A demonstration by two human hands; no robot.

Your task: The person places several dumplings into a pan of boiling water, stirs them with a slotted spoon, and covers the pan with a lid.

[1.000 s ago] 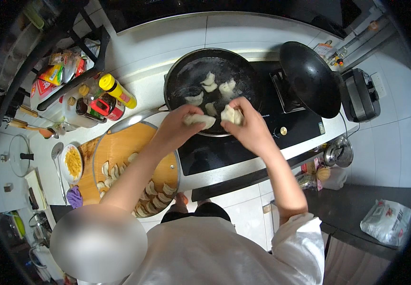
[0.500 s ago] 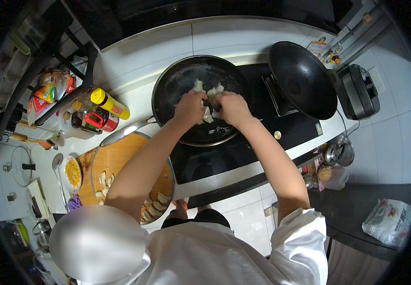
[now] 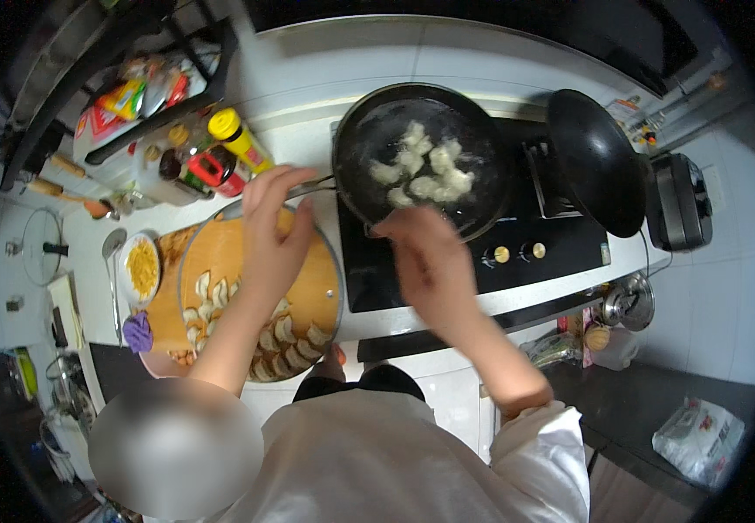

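Dumplings, pale, folded and glistening, lie in loose clumps inside a round black frying pan, just ahead of the right hand, whose blurred fingers hang at the near rim; I cannot tell whether they are together or apart. The left hand has its thumb well apart from the other fingers, with nothing to be seen between them, above a round tan wooden board and near the pan's metal handle. More matt, cream crescent dumplings sit on that board, nearer the wearer than the left fingers, and the left forearm hides some. Left of those fingers are a white bowl of yellow shreds and a crumpled purple cloth; a yellow bottle stands beyond them. Right of the right fingers I count one black wok and two gold knobs. Neither group of dumplings can be counted surely.
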